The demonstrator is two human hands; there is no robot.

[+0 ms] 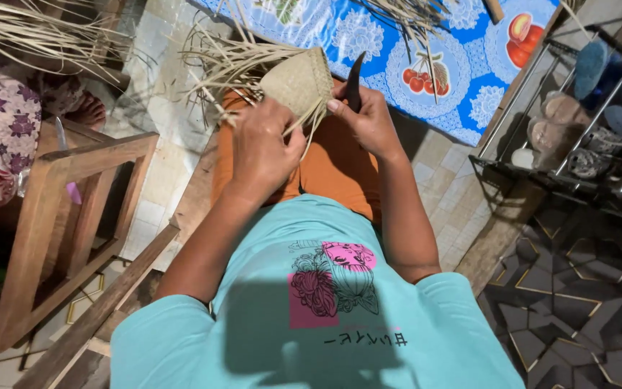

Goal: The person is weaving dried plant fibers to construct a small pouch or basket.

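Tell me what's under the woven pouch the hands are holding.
Under the woven pouch are the person's orange-clad lap and loose straw strips. The left hand and right hand cover its lower edge.

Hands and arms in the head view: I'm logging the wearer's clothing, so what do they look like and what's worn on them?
Both arms are bare from above the elbow down. The left hand and right hand have no gloves, and no rings, watch or bracelets are visible. The only covering is the short sleeves of a turquoise T-shirt with a pink and black print on the chest.
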